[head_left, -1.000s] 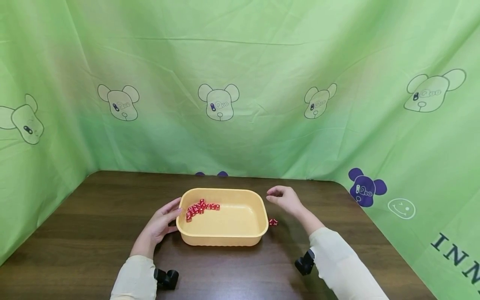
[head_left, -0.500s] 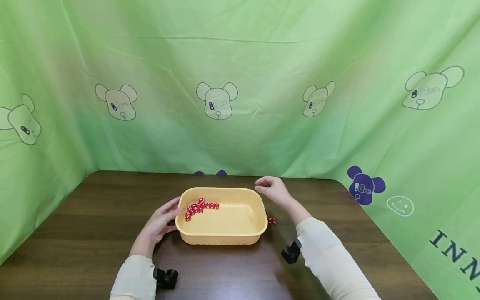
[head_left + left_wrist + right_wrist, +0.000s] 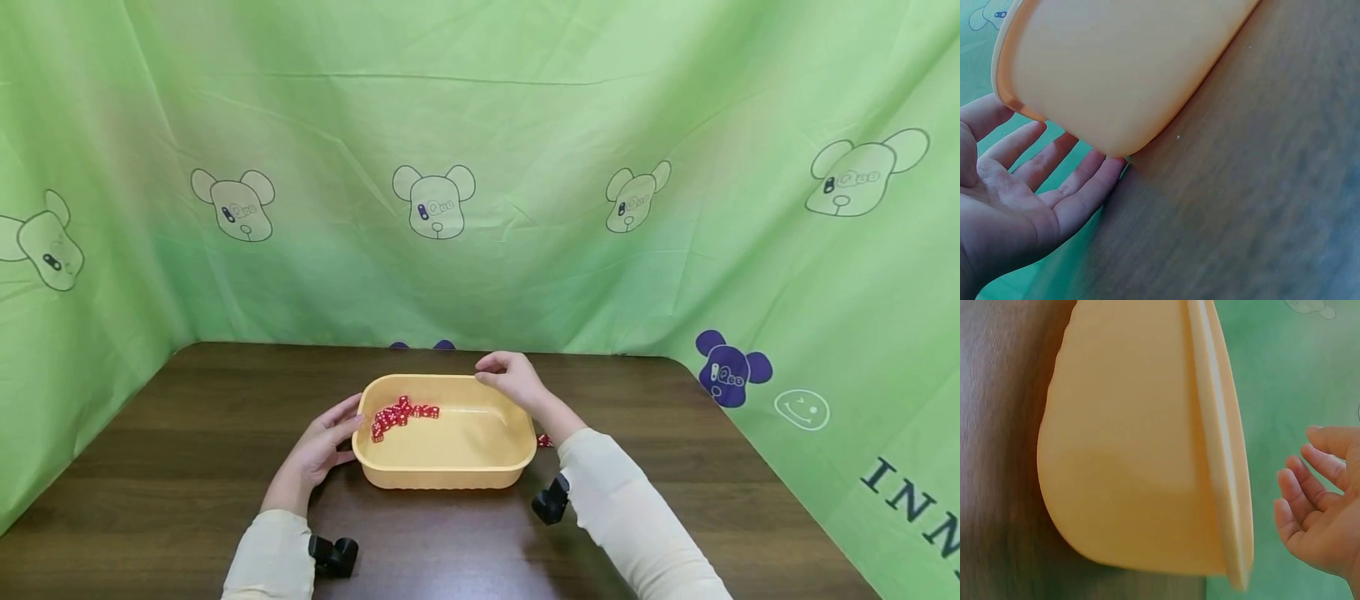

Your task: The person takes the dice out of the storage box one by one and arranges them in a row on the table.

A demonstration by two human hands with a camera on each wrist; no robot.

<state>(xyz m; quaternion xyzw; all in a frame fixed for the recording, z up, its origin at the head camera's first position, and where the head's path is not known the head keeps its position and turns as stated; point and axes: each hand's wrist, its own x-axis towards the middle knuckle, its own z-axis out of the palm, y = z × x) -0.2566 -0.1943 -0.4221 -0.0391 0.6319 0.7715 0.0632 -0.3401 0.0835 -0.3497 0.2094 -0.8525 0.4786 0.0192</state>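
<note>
Right hand (image 3: 513,383) moved left over the yellow tub (image 3: 442,479), fingers loosely apart, left hand (image 3: 322,446) still touching its end, fingers spread

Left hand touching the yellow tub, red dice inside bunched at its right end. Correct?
Wrong end: the red dice inside the yellow tub are bunched at its left end, by the left hand, as the head view shows. Rest stands.

Green cloth backdrop (image 3: 525,283), printed cartoon heads (image 3: 437,208); dark wood-grain table (image 3: 150,467), faintly glossy.
</note>
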